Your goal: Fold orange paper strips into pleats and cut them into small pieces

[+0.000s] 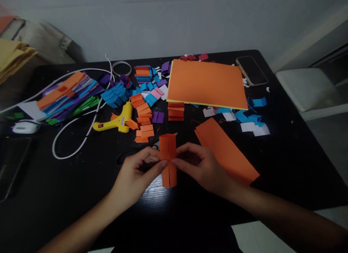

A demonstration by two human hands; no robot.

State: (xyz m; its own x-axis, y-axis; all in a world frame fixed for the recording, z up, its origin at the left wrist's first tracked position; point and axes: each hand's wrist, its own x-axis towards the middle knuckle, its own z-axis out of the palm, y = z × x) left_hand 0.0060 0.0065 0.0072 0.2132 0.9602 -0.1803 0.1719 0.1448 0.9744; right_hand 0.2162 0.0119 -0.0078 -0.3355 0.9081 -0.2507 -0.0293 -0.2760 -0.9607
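Observation:
A folded strip of orange paper (169, 147) is held upright over the front half of the black table. Two flaps meet along a seam down its middle. My left hand (137, 169) pinches its left edge, thumb on the front face. From the other side, my right hand (205, 166) pinches the right edge, thumb near the seam. Behind my left hand lies a pair of scissors (127, 155), mostly hidden by the hand and the paper. A larger folded orange sheet (228, 151) lies beside and partly under my right forearm.
A yellow glue gun (123, 118) lies among folded orange pieces (143, 107). Orange sheets (206, 82) are stacked at the back, a phone (251, 70) to their right. A white cable (78, 151) loops at left near bundled coloured strips (67, 93). Blue and white scraps (255, 118) lie right.

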